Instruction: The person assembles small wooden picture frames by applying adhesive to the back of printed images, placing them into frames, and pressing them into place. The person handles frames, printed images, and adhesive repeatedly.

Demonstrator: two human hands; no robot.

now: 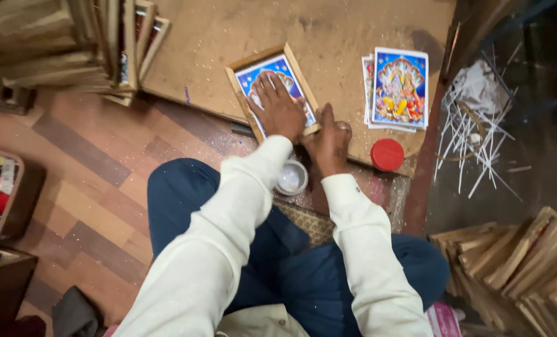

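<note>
Starting at the far left, a stack of bare wooden frames (72,47) leans at the top corner, and a low tray (1,193) of coloured bits sits at the left edge on the brown patterned floor (97,187). A little right of that begins the wooden board (328,37), dusty and speckled, lying flat on the floor far from the person.

On the board's near part lies the framed picture (272,90), a blue print in a pale wooden frame, turned at a slant. The left hand (277,109) lies flat on top of it, fingers spread wide and pressing on the glass, gripping nothing. Just right of it, the right hand (329,142) is curled at the frame's near right corner, touching the wood (whether it holds a small tool I cannot tell, as the fist hides its inside). Both sleeves are white, and dark blue trousers (278,262) fill the near middle.

Between the two wrists, just near of the board's edge, sits a small round white container (291,177), open at the top. Further right a loose pile of colourful prints (398,88) lies on the board, and near of it a red round lid (387,155). Beyond the board's right edge lie scattered thin white strips (472,137), and at the near right a heap of more wooden frames (515,256).
</note>
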